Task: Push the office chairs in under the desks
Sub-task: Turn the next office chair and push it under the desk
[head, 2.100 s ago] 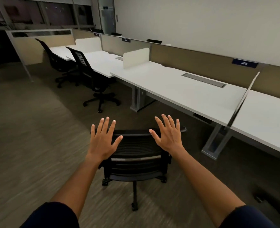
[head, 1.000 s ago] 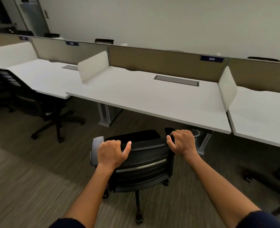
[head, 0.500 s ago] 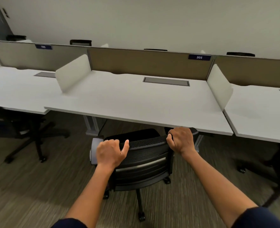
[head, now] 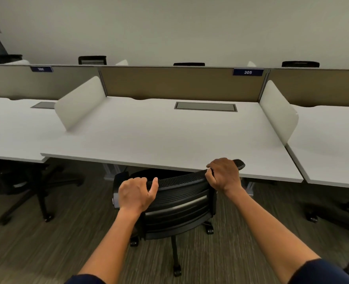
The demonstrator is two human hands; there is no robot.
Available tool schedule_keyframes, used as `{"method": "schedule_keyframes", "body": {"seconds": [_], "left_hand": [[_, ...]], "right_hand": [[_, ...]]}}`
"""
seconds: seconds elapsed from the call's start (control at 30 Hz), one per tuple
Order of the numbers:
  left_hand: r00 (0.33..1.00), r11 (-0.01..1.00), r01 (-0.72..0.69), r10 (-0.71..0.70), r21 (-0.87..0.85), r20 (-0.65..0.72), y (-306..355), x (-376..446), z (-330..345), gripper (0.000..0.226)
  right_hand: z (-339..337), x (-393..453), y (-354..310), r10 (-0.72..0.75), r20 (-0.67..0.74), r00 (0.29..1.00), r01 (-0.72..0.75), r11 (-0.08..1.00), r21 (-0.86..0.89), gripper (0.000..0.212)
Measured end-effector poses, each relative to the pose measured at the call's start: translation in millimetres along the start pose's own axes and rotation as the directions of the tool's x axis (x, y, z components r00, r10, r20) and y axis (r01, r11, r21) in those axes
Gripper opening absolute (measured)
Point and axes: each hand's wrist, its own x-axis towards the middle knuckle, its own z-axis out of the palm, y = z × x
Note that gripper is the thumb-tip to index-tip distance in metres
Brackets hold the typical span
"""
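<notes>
Facing a plain wall, three white desks (head: pixel 169 138) are shown on striped carpet (head: pixel 36 253), split by two white dividers (head: pixel 81 101). One black mesh-backed chair (head: pixel 177 203), seat partly under the middle desk, is gripped at its top edge by left hand (head: pixel 135 193) and right hand (head: pixel 223 175)

Your chair (head: pixel 175 203) sits at the desk's (head: pixel 169 136) front edge, seat partly under, another chair (head: pixel 26 181) beneath the left desk (head: pixel 11 128).
</notes>
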Motion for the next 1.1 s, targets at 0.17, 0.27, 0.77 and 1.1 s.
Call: {"method": "schedule_keyframes", "body": {"seconds": [0.17, 0.27, 0.77, 1.1], "left_hand": [[1.0, 0.999, -0.018, 0.017, 0.027, 0.026, -19.2, 34.7, 9.1, 0.066], [0.999, 0.999, -0.017, 0.016, 0.029, 0.038, -35.8, 45.7, 12.0, 0.07], [0.993, 0.999, 0.008, -0.013, 0.044, 0.117, -27.5, 43.8, 8.9, 0.096], [0.99, 0.995, -0.095, 0.096, -0.017, 0.099, 30.7, -10.2, -4.8, 0.098]], "right_hand": [[12.0, 12.1, -8.4, 0.022, -0.066, 0.998, -0.02, 0.999, 0.039, 0.052], [16.0, 20.0, -22.6, 0.018, -0.078, 0.997, -0.014, 0.998, 0.057, 0.05], [7.4, 15.7, -31.6, 0.033, -0.001, 0.999, -0.033, 0.998, 0.062, 0.062], [-35.2, -40.1, -37.2, 0.098, 0.136, 0.986, -0.104, 0.994, 0.044, 0.096]]}}
